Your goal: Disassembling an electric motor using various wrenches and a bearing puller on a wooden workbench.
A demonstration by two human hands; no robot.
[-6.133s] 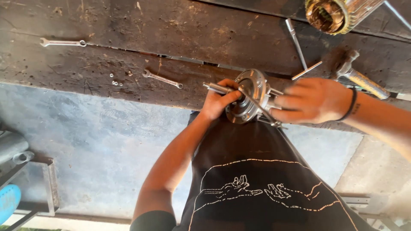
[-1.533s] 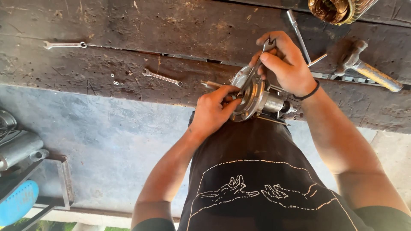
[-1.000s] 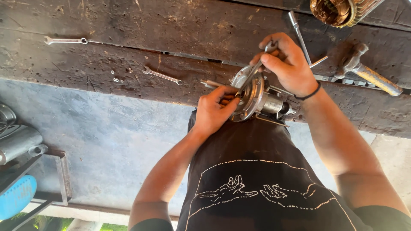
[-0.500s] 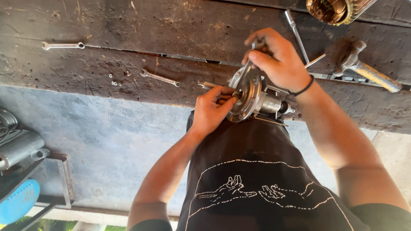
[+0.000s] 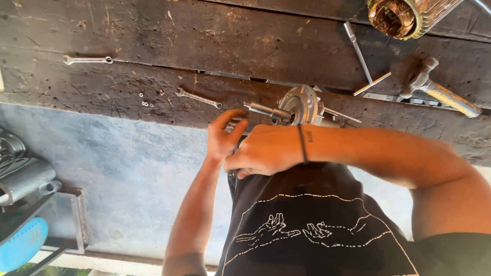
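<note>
A round metal motor housing (image 5: 303,104) with a shaft (image 5: 266,110) sticking out to the left rests at the near edge of the dark wooden bench (image 5: 215,41). Neither hand is on it. My right hand (image 5: 266,151), with a black band at the wrist, is curled into a fist just below the housing, in front of my black shirt. Whatever is inside the fist is hidden. My left hand (image 5: 224,134) touches the right one from the left, thumb and fingers spread, just under the shaft tip.
On the bench lie a small spanner (image 5: 198,98), another spanner (image 5: 87,60) far left, tiny nuts (image 5: 146,100), thin rods (image 5: 358,48), a hammer (image 5: 434,84) and a copper-wound stator (image 5: 401,15). A grey machine (image 5: 23,176) and a blue object (image 5: 20,245) sit low left.
My right hand has come off the top of the housing and dropped down to meet my left hand below it. My left hand has let go of the housing's face.
</note>
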